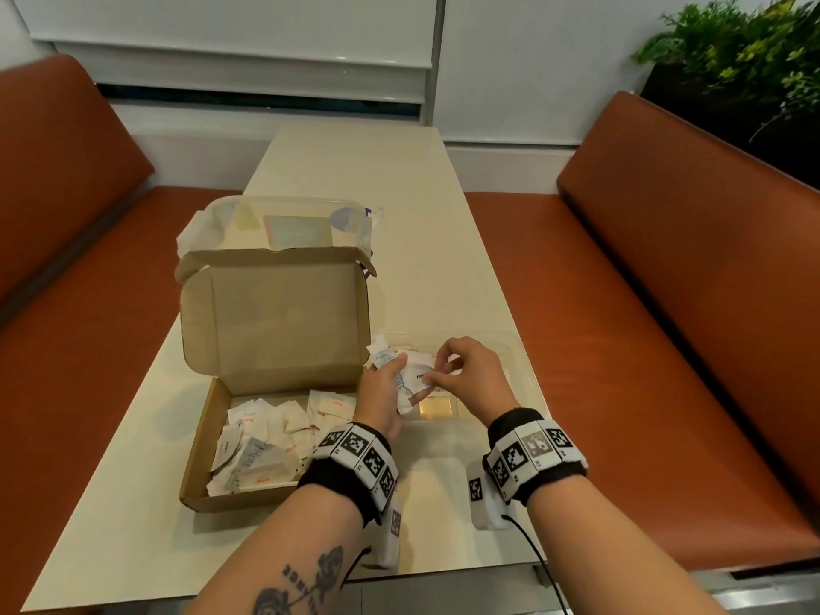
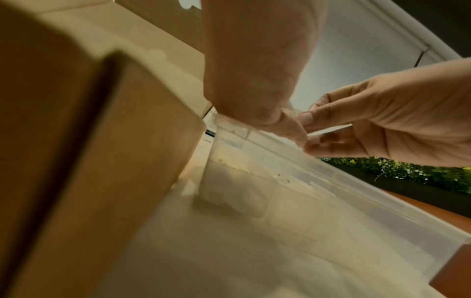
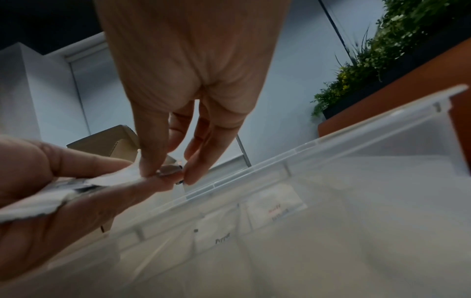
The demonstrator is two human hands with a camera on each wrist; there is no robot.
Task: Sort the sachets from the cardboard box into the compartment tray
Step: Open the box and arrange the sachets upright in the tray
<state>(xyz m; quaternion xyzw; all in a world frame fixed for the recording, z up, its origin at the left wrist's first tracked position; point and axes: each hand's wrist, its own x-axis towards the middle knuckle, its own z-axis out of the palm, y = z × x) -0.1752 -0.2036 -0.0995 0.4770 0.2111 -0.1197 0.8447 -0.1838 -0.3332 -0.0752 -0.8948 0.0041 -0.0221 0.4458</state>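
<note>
The open cardboard box (image 1: 275, 330) lies left of centre with several white sachets (image 1: 266, 437) in its base. A clear compartment tray (image 1: 519, 361) stands just to its right, under both hands. My left hand (image 1: 399, 370) grips a small bunch of sachets (image 1: 410, 377) above the tray's left end. My right hand (image 1: 432, 375) pinches one sachet of that bunch between thumb and fingertips. The right wrist view shows this pinch of the right hand (image 3: 163, 173) at the tip of the left hand's (image 3: 63, 181) bunch (image 3: 38, 201). In the tray (image 3: 331, 145), a pepper sachet (image 3: 219, 227) and a red-printed one (image 3: 275, 203) lie in separate compartments.
A clear plastic container (image 1: 284, 224) sits behind the box lid. The cream table (image 1: 355, 170) runs away from me between two orange benches (image 1: 665, 304). A planter with green plants (image 1: 745, 51) stands at the back right. The box wall (image 2: 127, 141) is close to the left of the tray (image 2: 356, 201).
</note>
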